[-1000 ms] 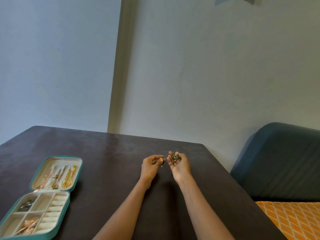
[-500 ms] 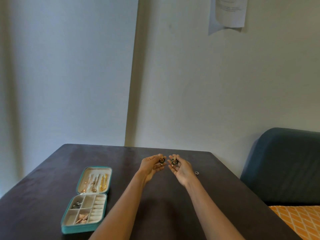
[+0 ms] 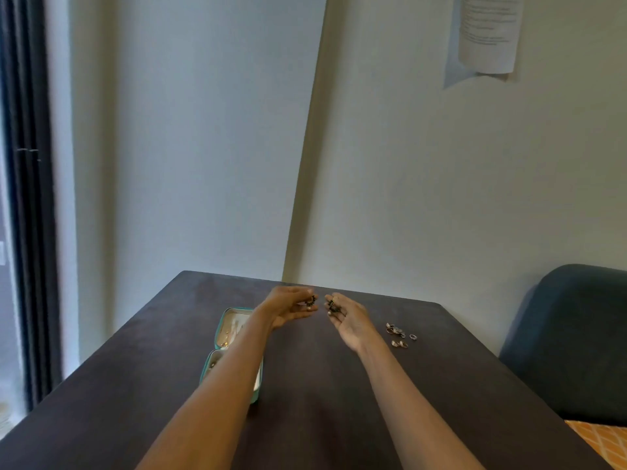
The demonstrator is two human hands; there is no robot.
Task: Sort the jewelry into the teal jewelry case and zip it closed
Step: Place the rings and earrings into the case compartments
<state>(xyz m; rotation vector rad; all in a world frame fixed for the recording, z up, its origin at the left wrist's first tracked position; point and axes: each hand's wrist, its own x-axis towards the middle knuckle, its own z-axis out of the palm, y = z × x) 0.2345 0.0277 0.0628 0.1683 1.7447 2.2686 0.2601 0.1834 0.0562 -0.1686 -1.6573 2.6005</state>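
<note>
left hand [image 3: 288, 308] pinching earring [image 3: 310, 300], right hand [image 3: 347, 320] likewise

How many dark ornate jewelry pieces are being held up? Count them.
2: one dark piece pinched by the left hand, another by the right hand. More may be hidden.

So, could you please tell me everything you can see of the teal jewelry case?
The teal jewelry case lies unzipped and opened flat on the dark table, left of centre. Its shell is teal, its lining cream. The far half holds gold-coloured pieces; the near half is mostly hidden under the left forearm, which crosses above it. Whether the arm touches it cannot be told. Neither hand is on it.
</note>
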